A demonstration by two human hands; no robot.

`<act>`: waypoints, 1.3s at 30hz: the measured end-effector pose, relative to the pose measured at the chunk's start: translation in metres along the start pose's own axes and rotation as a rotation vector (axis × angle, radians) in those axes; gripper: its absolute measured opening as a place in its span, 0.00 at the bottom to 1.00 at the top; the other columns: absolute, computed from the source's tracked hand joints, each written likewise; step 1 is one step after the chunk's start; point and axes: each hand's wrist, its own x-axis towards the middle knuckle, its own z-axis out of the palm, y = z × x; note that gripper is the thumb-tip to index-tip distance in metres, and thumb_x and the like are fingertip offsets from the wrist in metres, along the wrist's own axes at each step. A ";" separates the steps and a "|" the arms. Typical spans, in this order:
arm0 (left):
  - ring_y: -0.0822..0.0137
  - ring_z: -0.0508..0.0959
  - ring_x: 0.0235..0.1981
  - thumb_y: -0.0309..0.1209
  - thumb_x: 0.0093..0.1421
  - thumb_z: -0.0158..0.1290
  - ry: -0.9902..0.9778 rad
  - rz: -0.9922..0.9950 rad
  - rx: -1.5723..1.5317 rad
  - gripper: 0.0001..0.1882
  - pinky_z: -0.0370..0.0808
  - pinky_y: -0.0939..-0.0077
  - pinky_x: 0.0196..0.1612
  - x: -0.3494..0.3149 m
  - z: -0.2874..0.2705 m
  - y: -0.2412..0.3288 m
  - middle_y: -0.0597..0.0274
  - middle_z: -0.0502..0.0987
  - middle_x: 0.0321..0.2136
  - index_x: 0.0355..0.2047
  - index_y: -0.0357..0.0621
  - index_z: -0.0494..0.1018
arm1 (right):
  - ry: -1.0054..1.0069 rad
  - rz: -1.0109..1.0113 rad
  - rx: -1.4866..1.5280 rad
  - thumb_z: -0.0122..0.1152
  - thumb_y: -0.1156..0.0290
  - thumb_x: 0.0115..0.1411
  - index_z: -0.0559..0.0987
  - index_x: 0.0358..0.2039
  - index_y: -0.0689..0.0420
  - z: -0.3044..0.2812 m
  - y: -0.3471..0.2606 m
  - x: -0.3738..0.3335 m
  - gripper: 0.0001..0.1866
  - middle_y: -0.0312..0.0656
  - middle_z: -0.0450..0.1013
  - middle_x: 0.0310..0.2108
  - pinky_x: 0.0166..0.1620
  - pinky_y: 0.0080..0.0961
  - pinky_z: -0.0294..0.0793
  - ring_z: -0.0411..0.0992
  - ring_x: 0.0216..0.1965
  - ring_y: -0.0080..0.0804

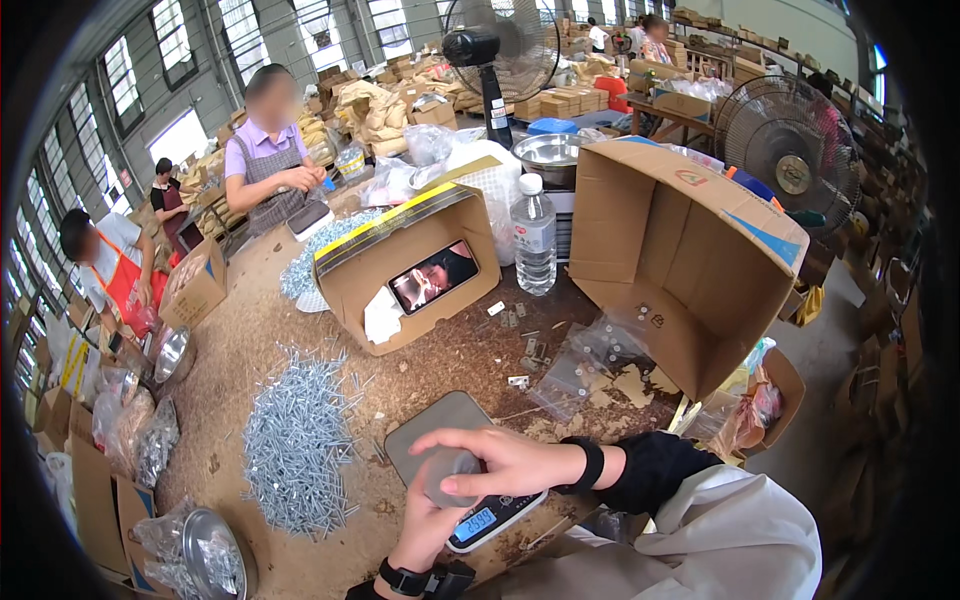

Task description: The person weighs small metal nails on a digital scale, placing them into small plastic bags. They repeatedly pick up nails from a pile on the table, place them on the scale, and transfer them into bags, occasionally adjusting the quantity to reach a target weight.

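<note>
Both hands meet over a digital kitchen scale [440,425] with a grey platform and a lit blue display. Between them is a small translucent plastic cup [452,478], its contents not visible to me. My left hand [424,528] wraps it from below and the left. From the right, my right hand [512,458] closes on it, thumb in front and fingers curving over the far side. A large heap of silvery screws [300,440] lies on the table to the left of the scale.
Beyond the hands, an open carton [400,235] holds a phone [433,277]. A water bottle [534,240] and a larger carton [690,250] stand to its right. Plastic bags [580,375] and small metal plates lie before them. Steel bowls [215,555] sit left; co-workers work across the table.
</note>
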 end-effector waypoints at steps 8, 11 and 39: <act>0.73 0.77 0.41 0.18 0.56 0.59 0.119 -0.021 -0.152 0.14 0.73 0.77 0.45 -0.001 0.004 0.002 0.63 0.77 0.37 0.41 0.41 0.71 | -0.024 0.009 0.373 0.54 0.62 0.63 0.64 0.63 0.56 -0.012 0.001 -0.005 0.29 0.42 0.73 0.49 0.54 0.26 0.68 0.72 0.50 0.33; 0.74 0.75 0.40 0.16 0.56 0.58 0.124 0.007 -0.156 0.11 0.72 0.79 0.45 -0.002 0.002 0.002 0.64 0.76 0.35 0.34 0.43 0.69 | 0.167 -0.173 0.038 0.56 0.67 0.59 0.66 0.59 0.57 -0.019 0.010 0.002 0.27 0.45 0.76 0.42 0.49 0.28 0.73 0.76 0.42 0.34; 0.67 0.74 0.41 0.32 0.62 0.59 0.196 0.402 0.190 0.14 0.70 0.72 0.48 -0.016 -0.008 0.002 0.55 0.74 0.41 0.41 0.37 0.68 | 0.170 -0.595 -0.497 0.64 0.67 0.59 0.77 0.32 0.56 -0.004 -0.002 0.002 0.07 0.41 0.72 0.47 0.52 0.43 0.73 0.73 0.48 0.44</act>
